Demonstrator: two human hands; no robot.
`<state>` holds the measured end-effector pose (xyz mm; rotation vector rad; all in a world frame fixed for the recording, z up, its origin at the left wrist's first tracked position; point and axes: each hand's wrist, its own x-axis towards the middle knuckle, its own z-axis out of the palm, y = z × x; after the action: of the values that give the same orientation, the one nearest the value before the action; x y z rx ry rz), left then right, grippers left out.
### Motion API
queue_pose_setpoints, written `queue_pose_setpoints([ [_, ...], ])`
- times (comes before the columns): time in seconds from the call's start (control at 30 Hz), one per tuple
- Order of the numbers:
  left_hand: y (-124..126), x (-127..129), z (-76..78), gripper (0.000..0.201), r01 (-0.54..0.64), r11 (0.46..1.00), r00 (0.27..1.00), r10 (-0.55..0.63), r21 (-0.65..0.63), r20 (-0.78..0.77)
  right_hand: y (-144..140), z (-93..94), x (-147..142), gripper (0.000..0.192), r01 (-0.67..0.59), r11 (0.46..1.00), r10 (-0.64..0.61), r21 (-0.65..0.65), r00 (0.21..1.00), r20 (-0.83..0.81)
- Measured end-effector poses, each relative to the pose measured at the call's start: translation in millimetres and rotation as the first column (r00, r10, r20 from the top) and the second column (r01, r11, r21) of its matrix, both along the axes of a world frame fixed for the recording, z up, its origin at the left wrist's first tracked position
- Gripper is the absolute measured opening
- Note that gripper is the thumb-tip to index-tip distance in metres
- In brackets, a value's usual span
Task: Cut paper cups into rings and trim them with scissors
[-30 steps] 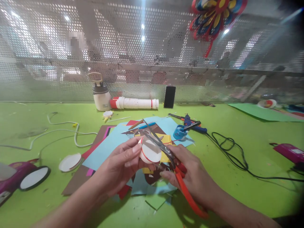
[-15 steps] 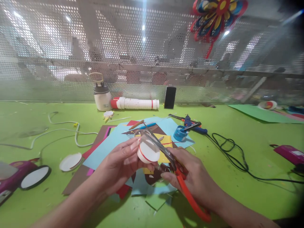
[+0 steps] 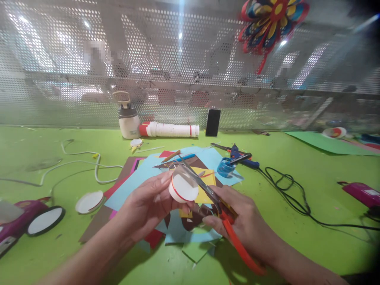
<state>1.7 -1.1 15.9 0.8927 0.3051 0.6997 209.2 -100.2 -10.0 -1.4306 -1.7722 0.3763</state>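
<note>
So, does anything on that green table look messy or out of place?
Beneath the scissors, the coloured paper lies askew in overlapping sheets with small scraps strewn on top, so it looks untidy. To the right, the black cord lies in loose, crossing loops.

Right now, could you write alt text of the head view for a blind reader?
The left hand holds a round white piece with a red edge, and the right hand holds orange-handled scissors close to it. Under the hands, coloured paper lies on a green table; a blue jar stands to the right, a bottle at the back.
</note>
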Motion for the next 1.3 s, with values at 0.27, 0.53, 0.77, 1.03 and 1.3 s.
queue_pose_setpoints([
  [0.27,1.0,0.6,2.9,0.028,0.025,0.998,1.0,-0.024,-0.06,0.019,-0.4,-3.0,-1.2,0.028,-0.009,1.0,0.009,0.025,1.0,-0.017],
  [0.53,-0.9,4.2,2.0,0.015,-0.182,0.979,0.983,0.182,-0.096,-0.008,2.4,-6.9,-0.1,0.028,0.022,1.0,-0.022,-0.016,1.0,-0.015],
  [0.77,-1.3,3.9,0.2,0.018,-0.186,0.983,0.982,0.186,-0.004,-0.023,4.7,-5.5,0.3,0.033,0.049,0.998,-0.047,-0.045,0.998,0.048],
  [1.03,-2.4,5.3,3.4,0.019,-0.135,0.99,0.991,0.135,-0.042,-0.019,1.7,-0.5,-1.6,0.03,0.028,0.999,-0.026,-0.046,0.998,0.054],
  [1.3,1.5,3.8,2.0,0.024,-0.109,0.993,0.994,0.109,-0.04,-0.007,1.5,-3.3,0.7,0.032,0.015,1.0,-0.014,-0.02,0.998,0.066],
])
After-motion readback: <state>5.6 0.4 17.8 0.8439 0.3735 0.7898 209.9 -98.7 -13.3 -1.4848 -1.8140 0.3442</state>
